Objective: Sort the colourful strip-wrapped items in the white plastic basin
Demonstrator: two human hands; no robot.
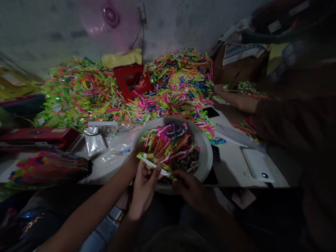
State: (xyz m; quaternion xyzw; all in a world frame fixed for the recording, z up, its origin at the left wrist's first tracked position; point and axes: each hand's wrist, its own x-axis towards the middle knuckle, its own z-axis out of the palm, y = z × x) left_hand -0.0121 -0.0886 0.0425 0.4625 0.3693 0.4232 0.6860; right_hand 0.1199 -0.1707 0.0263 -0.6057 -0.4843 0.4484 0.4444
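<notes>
My left hand [144, 187] is closed around a yellow-green and white strip-shaped plastic piece [153, 163], gripping it between thumb and fingers. The fingers of my right hand [193, 190] pinch the lower right end of this same piece. Both hands are above the near rim of a white bowl [207, 154]. Inside the bowl lie pink, orange, white and blue plastic strips [168, 138], with small dark and shiny parts [190, 162] at the right. Another person's arm [105, 192] reaches in from the left, its hand partly hidden behind mine.
A large heap of bright strips [84, 91] covers the back, with a red stool-like item [133, 80] in it. A co-worker's arm [238, 99] reaches in from the right. A white phone-like device [258, 164] lies right; a red box [39, 136] and a strip bundle [47, 166] lie left.
</notes>
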